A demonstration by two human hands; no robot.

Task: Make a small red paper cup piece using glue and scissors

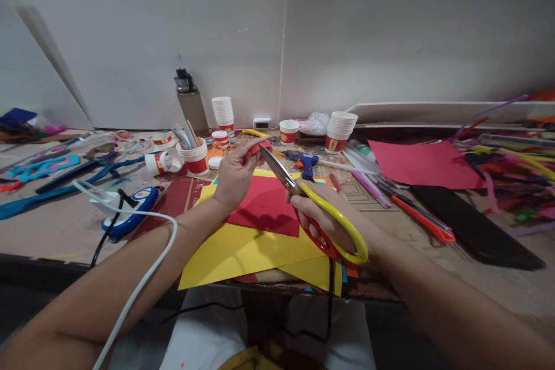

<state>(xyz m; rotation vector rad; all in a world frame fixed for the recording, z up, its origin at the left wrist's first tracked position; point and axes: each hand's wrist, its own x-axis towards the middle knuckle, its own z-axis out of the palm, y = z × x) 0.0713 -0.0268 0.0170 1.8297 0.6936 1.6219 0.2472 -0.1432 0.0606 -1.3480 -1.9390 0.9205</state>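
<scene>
My left hand point(236, 174) is closed around a small red paper piece point(259, 151), partly hidden by the fingers. In my right hand point(323, 214) are large scissors point(281, 171) with one yellow and one red handle loop. Their blades point up and left, with the tips at the red piece; whether they touch it I cannot tell. Both hands are above a red sheet point(271, 208), which lies on yellow sheets point(225, 260) near the table's front edge.
Paper cups point(197, 159) and cup stacks point(340, 130) stand along the back, near a grey bottle point(193, 110). A blue glue gun point(309, 166) lies beyond the scissors. On the right are a box cutter point(422, 217) and a black slab point(477, 231). A white cable point(171, 243) crosses my left forearm.
</scene>
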